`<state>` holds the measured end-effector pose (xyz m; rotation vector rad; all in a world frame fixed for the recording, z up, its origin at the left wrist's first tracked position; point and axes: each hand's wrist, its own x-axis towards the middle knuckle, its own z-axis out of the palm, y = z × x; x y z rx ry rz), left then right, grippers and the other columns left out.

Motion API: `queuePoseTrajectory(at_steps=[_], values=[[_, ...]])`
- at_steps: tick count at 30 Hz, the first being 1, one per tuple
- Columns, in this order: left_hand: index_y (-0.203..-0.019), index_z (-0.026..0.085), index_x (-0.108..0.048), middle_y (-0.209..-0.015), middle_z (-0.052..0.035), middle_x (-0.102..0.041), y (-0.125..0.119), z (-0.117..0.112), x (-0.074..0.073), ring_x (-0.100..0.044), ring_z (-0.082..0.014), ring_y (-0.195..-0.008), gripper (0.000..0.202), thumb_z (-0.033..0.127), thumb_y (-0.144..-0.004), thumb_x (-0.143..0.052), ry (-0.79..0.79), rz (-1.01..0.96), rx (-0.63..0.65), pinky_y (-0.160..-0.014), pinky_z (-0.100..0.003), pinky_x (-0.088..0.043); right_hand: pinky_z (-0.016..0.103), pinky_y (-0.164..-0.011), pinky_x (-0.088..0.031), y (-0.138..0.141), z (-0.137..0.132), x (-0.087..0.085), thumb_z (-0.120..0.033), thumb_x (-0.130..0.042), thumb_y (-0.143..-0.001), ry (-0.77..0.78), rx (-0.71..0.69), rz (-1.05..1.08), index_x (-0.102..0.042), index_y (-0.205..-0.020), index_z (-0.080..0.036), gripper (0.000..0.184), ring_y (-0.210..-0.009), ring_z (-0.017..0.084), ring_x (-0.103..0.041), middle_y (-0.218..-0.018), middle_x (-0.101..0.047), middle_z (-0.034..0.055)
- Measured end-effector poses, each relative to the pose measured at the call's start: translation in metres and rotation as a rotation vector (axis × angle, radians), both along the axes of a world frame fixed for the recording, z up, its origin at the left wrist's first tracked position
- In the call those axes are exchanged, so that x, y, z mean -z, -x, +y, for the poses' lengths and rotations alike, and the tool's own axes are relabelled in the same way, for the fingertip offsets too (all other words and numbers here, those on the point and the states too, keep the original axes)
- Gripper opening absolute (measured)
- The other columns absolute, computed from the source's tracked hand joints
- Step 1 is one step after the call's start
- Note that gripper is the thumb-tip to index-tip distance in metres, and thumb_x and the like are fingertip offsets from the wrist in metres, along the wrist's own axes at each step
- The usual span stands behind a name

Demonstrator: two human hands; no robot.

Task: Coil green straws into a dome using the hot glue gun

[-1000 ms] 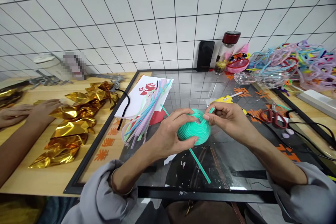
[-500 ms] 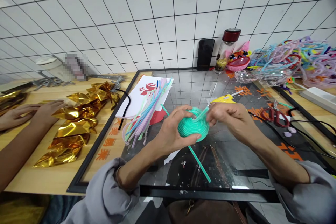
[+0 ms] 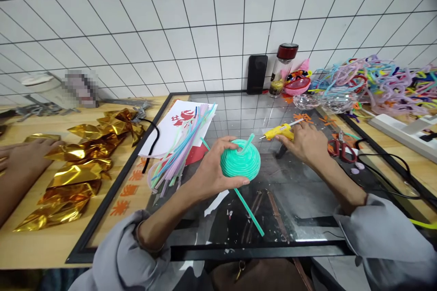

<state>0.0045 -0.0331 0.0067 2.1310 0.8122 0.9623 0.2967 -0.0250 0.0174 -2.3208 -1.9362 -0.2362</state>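
My left hand [image 3: 210,163] grips a round green coil of pipe cleaners [image 3: 241,163], thumb at the bottom and fingers near the top opening. A short green end sticks up out of that opening. To the right, my right hand [image 3: 309,143] is closed around the handle of a yellow hot glue gun [image 3: 278,132], whose metal tip points left toward the coil. My palm hides part of the handle. Below the coil, a loose green pipe cleaner [image 3: 251,213] lies slanting on the glass tabletop [image 3: 235,116].
Colourful pipe cleaners [image 3: 184,145] lie on white paper [image 3: 164,120]. Gold foil shapes [image 3: 77,175] and another person's hand [image 3: 29,159] are at left. Red scissors [image 3: 341,148], a phone [image 3: 256,74], a glass bottle [image 3: 280,72] and a power strip [image 3: 406,138] are around.
My right hand has left the green end at the top of the coil and moved right onto the glue gun. My left hand still holds the coil. The view has shifted slightly.
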Motion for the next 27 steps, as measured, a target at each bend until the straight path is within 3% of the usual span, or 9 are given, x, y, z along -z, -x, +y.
queuePoseTrajectory(at_steps=[4,8,10,13,16,19,23,27], values=[[-0.120,0.024,-0.047,-0.145,-0.0162,-0.051,0.004,0.002,-0.004,-0.053,-0.0327,-0.135,0.069,0.028,-0.064,-0.088,0.072,0.013,0.037,-0.110,-0.051,-0.045,0.040,-0.069,-0.049,-0.004,0.008,0.007,-0.056,-0.059,-0.086,0.069,0.014,-0.006,-0.072,-0.096,-0.013,0.046,-0.094,0.035,-0.069,-0.103,-0.073,0.0232],[-0.121,0.024,-0.046,-0.150,-0.0183,-0.049,0.009,0.007,-0.008,-0.052,-0.0342,-0.138,0.069,0.030,-0.064,-0.085,0.134,0.041,0.077,-0.111,-0.053,-0.045,0.035,-0.056,-0.042,-0.014,0.017,0.007,-0.051,-0.062,-0.080,0.099,0.101,0.170,-0.073,-0.086,-0.018,0.035,-0.076,0.032,-0.070,-0.081,-0.073,0.0152],[-0.121,0.024,-0.046,-0.151,-0.0186,-0.048,0.010,0.008,-0.009,-0.050,-0.0337,-0.140,0.068,0.029,-0.066,-0.084,0.135,0.038,0.097,-0.113,-0.052,-0.044,0.035,-0.055,-0.040,-0.016,0.018,0.005,-0.049,-0.065,-0.075,0.020,0.127,0.253,-0.072,-0.086,-0.019,0.033,-0.072,0.032,-0.068,-0.075,-0.072,0.0125],[-0.121,0.023,-0.046,-0.153,-0.0193,-0.047,0.011,0.008,-0.011,-0.049,-0.0337,-0.141,0.069,0.026,-0.065,-0.085,0.145,0.032,0.117,-0.115,-0.053,-0.043,0.037,-0.060,-0.044,-0.010,0.011,-0.002,-0.046,-0.066,-0.069,-0.247,0.068,0.375,-0.068,-0.086,-0.019,0.032,-0.073,0.030,-0.067,-0.077,-0.071,0.0102],[-0.121,0.022,-0.047,-0.153,-0.0202,-0.047,0.010,0.007,-0.012,-0.050,-0.0340,-0.142,0.069,0.025,-0.064,-0.086,0.159,0.020,0.126,-0.115,-0.054,-0.042,0.038,-0.065,-0.049,0.005,-0.003,-0.010,-0.044,-0.065,-0.068,-0.479,-0.063,0.503,-0.063,-0.090,-0.021,0.032,-0.073,0.026,-0.066,-0.083,-0.072,0.0083],[-0.122,0.022,-0.049,-0.153,-0.0203,-0.047,0.010,0.007,-0.011,-0.049,-0.0345,-0.143,0.069,0.026,-0.065,-0.087,0.146,0.014,0.130,-0.116,-0.054,-0.041,0.038,-0.068,-0.051,0.020,-0.017,-0.015,-0.039,-0.063,-0.071,-0.618,-0.225,0.457,-0.060,-0.091,-0.023,0.026,-0.072,0.024,-0.065,-0.085,-0.071,0.0073],[-0.125,0.022,-0.051,-0.153,-0.0197,-0.048,0.008,0.004,-0.012,-0.048,-0.0351,-0.143,0.070,0.025,-0.065,-0.088,0.105,0.011,0.141,-0.117,-0.056,-0.040,0.037,-0.066,-0.052,0.028,-0.026,-0.012,-0.037,-0.063,-0.075,-0.753,-0.327,0.366,-0.056,-0.093,-0.025,0.023,-0.071,0.023,-0.066,-0.085,-0.070,0.0048],[-0.126,0.023,-0.053,-0.153,-0.0189,-0.048,0.007,0.001,-0.013,-0.048,-0.0356,-0.143,0.069,0.025,-0.067,-0.087,0.095,0.004,0.150,-0.117,-0.059,-0.040,0.038,-0.065,-0.051,0.027,-0.032,-0.009,-0.037,-0.067,-0.078,-0.735,-0.348,0.364,-0.056,-0.095,-0.025,0.023,-0.074,0.025,-0.067,-0.090,-0.071,0.0075]])
